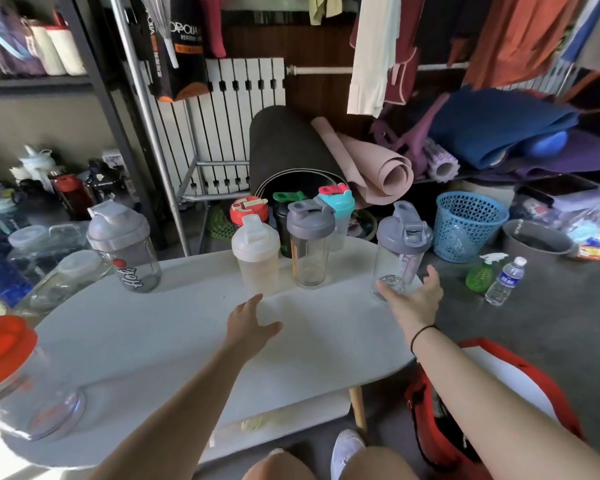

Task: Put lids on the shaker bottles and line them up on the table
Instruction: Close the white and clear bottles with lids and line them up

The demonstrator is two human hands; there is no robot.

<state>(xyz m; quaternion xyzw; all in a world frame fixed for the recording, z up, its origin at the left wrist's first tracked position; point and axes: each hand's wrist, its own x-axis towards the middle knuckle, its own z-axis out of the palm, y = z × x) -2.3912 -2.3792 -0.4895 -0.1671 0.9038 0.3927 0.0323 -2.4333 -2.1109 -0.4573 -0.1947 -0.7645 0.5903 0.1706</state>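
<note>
Several lidded shaker bottles stand on the white table (174,341). A white-lidded frosted bottle (256,254) and a grey-lidded clear bottle (309,244) are at the middle back, with red-lidded (249,209), green-lidded (286,202) and teal-lidded (338,206) ones behind them. A grey-lidded printed bottle (125,247) stands at the left. My left hand (248,323) hovers open just before the frosted bottle. My right hand (413,299) is open at the base of a grey-lidded clear bottle (400,247) near the table's right edge, fingers apart around it.
An orange-lidded clear bottle (18,375) stands at the near left. Clear jars (63,278) crowd the left edge. On the floor at right are a blue basket (468,225), a green spray bottle (482,273), a water bottle (504,280) and a red bag (492,410). Rolled mats (291,150) lean behind.
</note>
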